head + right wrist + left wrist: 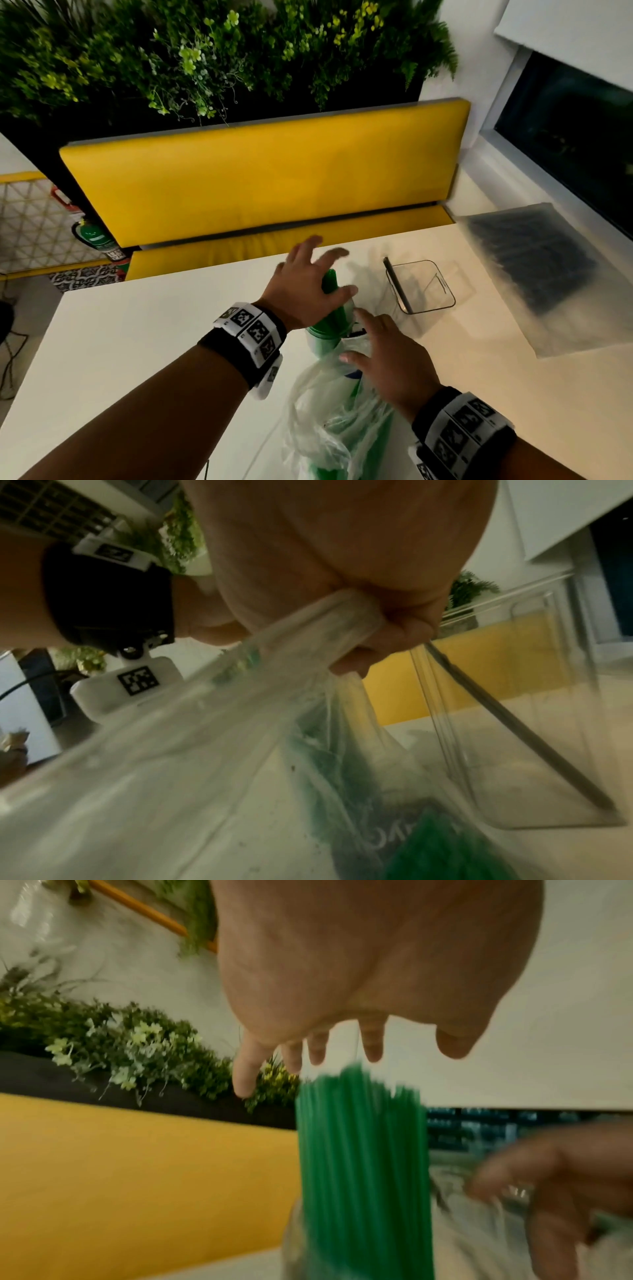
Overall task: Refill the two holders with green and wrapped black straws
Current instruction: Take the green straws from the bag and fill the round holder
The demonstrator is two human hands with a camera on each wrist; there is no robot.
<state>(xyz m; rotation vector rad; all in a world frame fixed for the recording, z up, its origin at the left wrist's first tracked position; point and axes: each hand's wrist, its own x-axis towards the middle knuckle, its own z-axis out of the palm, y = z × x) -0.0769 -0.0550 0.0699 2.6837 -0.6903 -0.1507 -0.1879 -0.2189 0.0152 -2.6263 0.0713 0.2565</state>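
Note:
A bunch of green straws (331,294) (363,1150) stands upright in a clear holder (320,337) on the white table (137,342). My left hand (308,274) (342,1047) hovers just over the straw tops, fingers spread and holding nothing. My right hand (376,342) (387,631) grips a bunched fold of the clear plastic bag (329,411) (205,750), which lies by the holder with green straws (438,853) still inside. To the right stands a clear square holder (423,287) (514,723) with one black straw (397,284) leaning in it.
A flat frosted pack of wrapped black straws (534,270) lies at the table's right side. A yellow bench (257,178) runs along the far table edge, with a plant wall (205,51) above it. A dark window (575,137) is at the right.

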